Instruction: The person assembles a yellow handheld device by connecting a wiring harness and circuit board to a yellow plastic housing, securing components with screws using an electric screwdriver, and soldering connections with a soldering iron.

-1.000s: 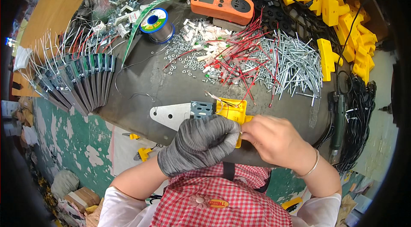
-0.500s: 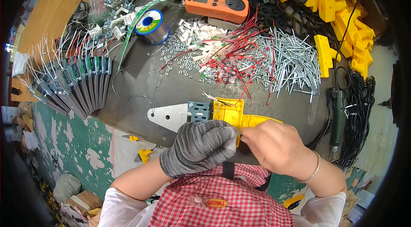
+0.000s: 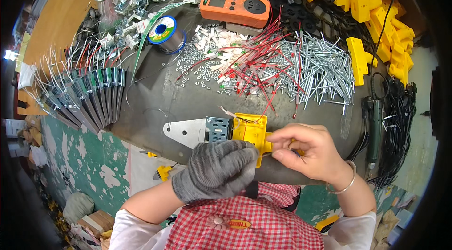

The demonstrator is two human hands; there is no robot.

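A yellow plastic housing (image 3: 246, 130) lies open side up on the table edge in front of me. A perforated metal block (image 3: 218, 129) and a flat tapered metal plate (image 3: 186, 130) extend from its left side. Thin wires (image 3: 231, 112) cross its top. My left hand (image 3: 219, 167), in a grey knitted glove, is closed at the housing's lower left edge; its fingertips' contents are hidden. My bare right hand (image 3: 308, 151) is at the housing's right side, covering its handle part. Its thumb and forefinger curl toward a thin strand by the housing; what they grip is unclear.
Behind lie loose screws (image 3: 320, 68), small nuts (image 3: 197, 68), red wires (image 3: 263, 68), a solder spool (image 3: 167, 35) and an orange meter (image 3: 235, 7). Wired grey plates (image 3: 89, 94) fan out left. Yellow housings (image 3: 372, 9), a green electric screwdriver (image 3: 375, 127) and black cables (image 3: 398, 132) are right.
My right hand has loosened from a tight curl; thumb and forefinger now show a gap. My left hand has shifted slightly down and left. The housing stays nearly in place.
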